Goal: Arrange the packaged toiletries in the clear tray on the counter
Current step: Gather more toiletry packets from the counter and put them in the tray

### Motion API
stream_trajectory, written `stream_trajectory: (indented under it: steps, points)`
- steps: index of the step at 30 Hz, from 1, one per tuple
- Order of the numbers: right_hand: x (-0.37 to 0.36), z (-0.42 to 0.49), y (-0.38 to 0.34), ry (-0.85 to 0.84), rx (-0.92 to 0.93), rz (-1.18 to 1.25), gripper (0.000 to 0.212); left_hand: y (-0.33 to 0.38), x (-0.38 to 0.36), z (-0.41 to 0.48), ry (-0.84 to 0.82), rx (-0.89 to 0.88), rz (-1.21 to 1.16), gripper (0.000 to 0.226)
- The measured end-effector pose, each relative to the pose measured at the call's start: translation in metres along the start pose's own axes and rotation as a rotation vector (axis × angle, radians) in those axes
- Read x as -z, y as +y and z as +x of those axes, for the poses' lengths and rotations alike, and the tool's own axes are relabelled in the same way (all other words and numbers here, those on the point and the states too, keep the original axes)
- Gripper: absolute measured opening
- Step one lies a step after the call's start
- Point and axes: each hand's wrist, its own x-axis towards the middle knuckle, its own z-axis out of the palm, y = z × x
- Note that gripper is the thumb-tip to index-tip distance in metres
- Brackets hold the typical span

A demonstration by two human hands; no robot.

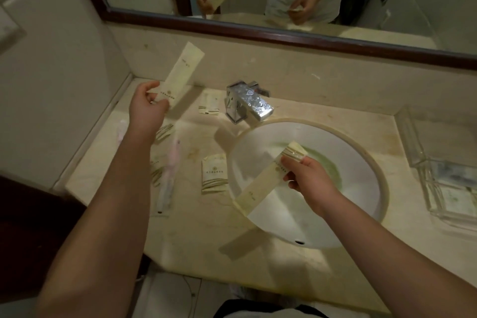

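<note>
My left hand (148, 100) grips the lower end of a long cream packet (180, 72), held up tilted above the counter's back left corner. My right hand (307, 178) pinches a second long cream packet (263, 183) near its striped end, holding it slanted over the sink basin (361, 188). The clear tray (438, 175) stands at the counter's far right, with packaged items in its near compartments. On the counter to the left lie a square sachet (214, 174), another sachet (209, 107) beside the tap, and a wrapped pink toothbrush (169, 173).
A chrome tap (247, 103) rises behind the basin. More striped packets (164, 131) lie partly under my left forearm. A dark-framed mirror (284, 36) runs along the back wall. The counter's front edge (193, 266) curves around the basin.
</note>
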Motion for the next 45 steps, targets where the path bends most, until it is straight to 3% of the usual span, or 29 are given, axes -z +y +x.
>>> stream_trajectory:
  steps: [7, 14, 18, 23, 27, 32, 36, 45]
  points:
    - [0.010, -0.012, -0.007, 0.016, -0.002, 0.094, 0.011, 0.032, -0.012, -0.041, -0.208, 0.027, -0.114, 0.012]
    - [0.071, -0.038, 0.002, 0.045, 0.048, 0.206, 0.010, 0.062, -0.057, -0.138, -0.539, 0.104, -0.284, 0.011]
    - [0.129, -0.058, 0.016, 0.099, 0.050, 0.291, 0.012, 0.071, -0.112, -0.203, -0.650, 0.185, -0.394, 0.009]
    - [0.233, -0.094, 0.042, 0.245, 0.018, 0.400, 0.018, 0.084, -0.210, -0.289, -0.599, 0.360, -0.563, 0.010]
    - [0.324, -0.123, 0.067, 0.422, -0.058, 0.525, 0.021, 0.088, -0.287, -0.362, -0.659, 0.497, -0.611, 0.017]
    - [0.401, -0.151, 0.099, 0.482, -0.137, 0.587, 0.018, 0.097, -0.348, -0.416, -0.664, 0.683, -0.625, 0.012]
    - [0.441, -0.157, 0.119, 0.559, -0.187, 0.667, 0.016, 0.100, -0.379, -0.432, -0.616, 0.742, -0.500, 0.002]
    - [0.480, -0.132, 0.108, 0.667, -0.186, 0.789, 0.013, 0.104, -0.465, -0.448, -0.592, 0.740, -0.441, 0.011]
